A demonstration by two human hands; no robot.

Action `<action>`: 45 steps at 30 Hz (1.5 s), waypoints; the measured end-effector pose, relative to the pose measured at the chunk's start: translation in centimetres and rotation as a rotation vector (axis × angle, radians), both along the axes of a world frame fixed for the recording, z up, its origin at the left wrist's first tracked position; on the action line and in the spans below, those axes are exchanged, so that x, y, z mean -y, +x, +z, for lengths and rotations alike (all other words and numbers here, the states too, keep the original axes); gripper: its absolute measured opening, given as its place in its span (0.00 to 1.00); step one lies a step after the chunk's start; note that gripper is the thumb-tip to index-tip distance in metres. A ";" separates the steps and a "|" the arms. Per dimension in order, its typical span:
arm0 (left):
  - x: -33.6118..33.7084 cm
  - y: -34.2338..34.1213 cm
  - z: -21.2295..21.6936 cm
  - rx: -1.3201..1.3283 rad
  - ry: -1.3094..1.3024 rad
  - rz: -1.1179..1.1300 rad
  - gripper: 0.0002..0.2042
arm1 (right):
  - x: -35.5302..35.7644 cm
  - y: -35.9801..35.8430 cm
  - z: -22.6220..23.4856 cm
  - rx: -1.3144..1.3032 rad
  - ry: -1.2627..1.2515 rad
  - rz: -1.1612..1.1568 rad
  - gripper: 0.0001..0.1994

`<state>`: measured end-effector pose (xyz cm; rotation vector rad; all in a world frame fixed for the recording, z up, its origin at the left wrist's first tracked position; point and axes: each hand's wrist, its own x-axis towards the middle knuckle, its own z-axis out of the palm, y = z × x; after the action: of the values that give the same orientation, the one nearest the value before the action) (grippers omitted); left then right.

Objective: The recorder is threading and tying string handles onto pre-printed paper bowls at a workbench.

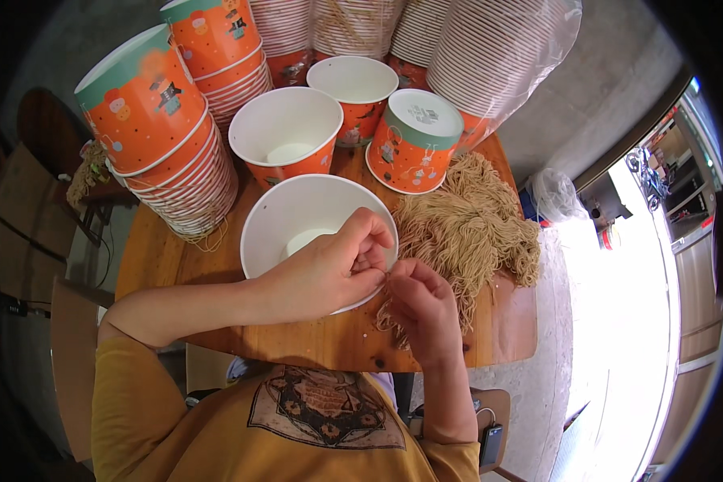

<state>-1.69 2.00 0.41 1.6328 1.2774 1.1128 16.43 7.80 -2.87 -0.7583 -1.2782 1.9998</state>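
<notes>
At centre frame, both hands meet over the near edge of the wooden surface [313,341]. Left hand [329,269] is curled, thumb and fingertips pressed together on a few thin strands at the rim of the nearest paper cup [297,217]; right hand [426,309] is likewise curled, fingers pinching the same small tuft of yellowish elastic string just below the cup. Source pile: one loose heap of elastic strings [474,225], right of centre, touching the right hand's side of the surface. Count of open upright cups: three, namely the nearest one, a second cup [285,132] behind it and a third cup [352,84] further back; all three show white, empty interiors. One upturned cup [414,136] stands base-up just beside the heap. Tall nested cup stack [157,120] lies tilted at upper left, a second stack [217,40] behind it; bagged stacks of lids or cups [490,48] at upper right, number inside not countable. Judgement on progress: early stage, since the heap looks large, no cup visibly carries a fitted string, and the stacks remain untouched. One stray strand lies under the tilted stack.
</notes>
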 end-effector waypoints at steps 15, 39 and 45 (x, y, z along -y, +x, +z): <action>0.0 -0.2 0.0 -0.056 -0.027 0.023 0.13 | 1.3 -0.6 -1.4 0.096 0.559 -0.257 0.03; 0.3 -1.1 0.3 -0.297 -0.128 -0.041 0.04 | 1.4 0.0 -2.3 0.106 0.439 -0.245 0.02; 0.0 -1.0 -0.3 -0.222 -0.115 -0.016 0.02 | 1.6 0.3 -2.6 0.128 0.485 -0.266 0.04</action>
<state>-2.70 2.05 0.16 1.7118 1.4395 0.8494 16.69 6.21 -5.49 -0.7741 -1.5636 1.3723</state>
